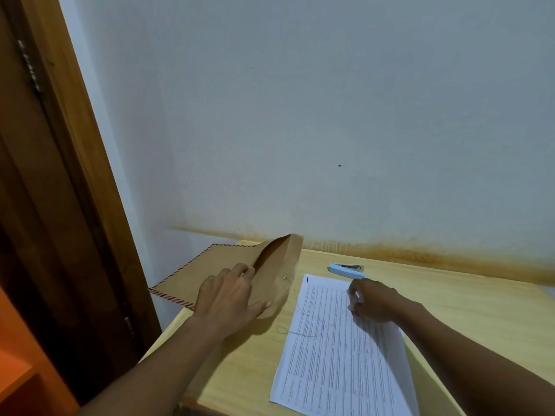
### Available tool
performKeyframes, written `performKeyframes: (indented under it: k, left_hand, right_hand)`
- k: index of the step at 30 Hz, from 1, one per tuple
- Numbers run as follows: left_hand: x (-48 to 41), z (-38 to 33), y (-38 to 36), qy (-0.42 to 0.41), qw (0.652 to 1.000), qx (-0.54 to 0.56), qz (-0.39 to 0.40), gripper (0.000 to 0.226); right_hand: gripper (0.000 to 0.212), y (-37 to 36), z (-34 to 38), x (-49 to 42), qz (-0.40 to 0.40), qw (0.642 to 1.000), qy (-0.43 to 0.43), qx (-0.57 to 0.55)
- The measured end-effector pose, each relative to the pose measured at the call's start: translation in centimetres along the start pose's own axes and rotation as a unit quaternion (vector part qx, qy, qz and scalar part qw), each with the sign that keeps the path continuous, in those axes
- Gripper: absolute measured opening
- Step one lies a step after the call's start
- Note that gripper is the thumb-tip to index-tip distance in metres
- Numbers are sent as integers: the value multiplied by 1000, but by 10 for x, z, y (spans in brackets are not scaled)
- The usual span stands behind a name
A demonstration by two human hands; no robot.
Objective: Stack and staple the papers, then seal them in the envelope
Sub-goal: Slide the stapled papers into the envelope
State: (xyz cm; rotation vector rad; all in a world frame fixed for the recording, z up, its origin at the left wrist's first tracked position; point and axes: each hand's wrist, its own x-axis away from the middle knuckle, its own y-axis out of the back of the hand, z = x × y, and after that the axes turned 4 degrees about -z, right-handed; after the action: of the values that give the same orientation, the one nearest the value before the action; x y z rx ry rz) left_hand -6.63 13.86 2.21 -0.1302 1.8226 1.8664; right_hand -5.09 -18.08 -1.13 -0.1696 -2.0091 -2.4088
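Note:
A brown envelope with a red and black striped border lies at the table's far left, overhanging the edge. Its flap stands lifted and open. My left hand grips the envelope at the mouth, fingers tucked at the opening and thumb pressed on the flap. A string trails from the flap's clasp onto the papers. The printed papers lie stacked in the middle. My right hand pinches their upper right edge with curled fingers. A light blue stapler lies just behind the papers.
The wooden table stands against a pale wall with a stained base. A dark wooden door frame rises at the left, close to the table's corner. An orange surface shows at the lower left.

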Motion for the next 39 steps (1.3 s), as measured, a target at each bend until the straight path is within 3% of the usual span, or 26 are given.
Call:
performKeyframes:
  k: [4, 7, 10, 19, 21, 25, 29, 33, 39]
  left_hand:
    - [1, -5, -4, 2, 1000, 23, 0, 82]
    - [-3, -9, -3, -1, 1000, 23, -10, 82]
    - [-5, -13, -3, -9, 1000, 19, -9, 83]
    - [-3, -29, -6, -27, 1000, -12, 0, 88]
    - [-4, -31, -6, -30, 999, -13, 4, 88]
    - [-5, -33, -7, -35, 999, -10, 6, 87]
    - [-5, -33, -8, -32, 999, 4, 7, 89]
    - [-8, -33, -7, -22, 1000, 8, 13, 92]
    - [-16, -38, -4, -12, 1000, 17, 8, 91]
  right_hand:
    - [56, 5, -10, 3, 3, 999, 6, 31]
    - [58, 12, -20, 7, 22, 999, -7, 45]
    - [55, 11, -29, 11, 13, 1000, -15, 24]
    - [72, 16, -39, 25, 8, 998, -25, -50]
    - [69, 14, -42, 28, 13, 997, -40, -70]
    - [43, 12, -50, 32, 8, 994, -29, -100]
    - [24, 31, -62, 32, 60, 986, -17, -154]
    - [28, 70, -75, 33, 45, 992, -8, -115]
    - [41, 144, -77, 53, -56, 994, 0, -89]
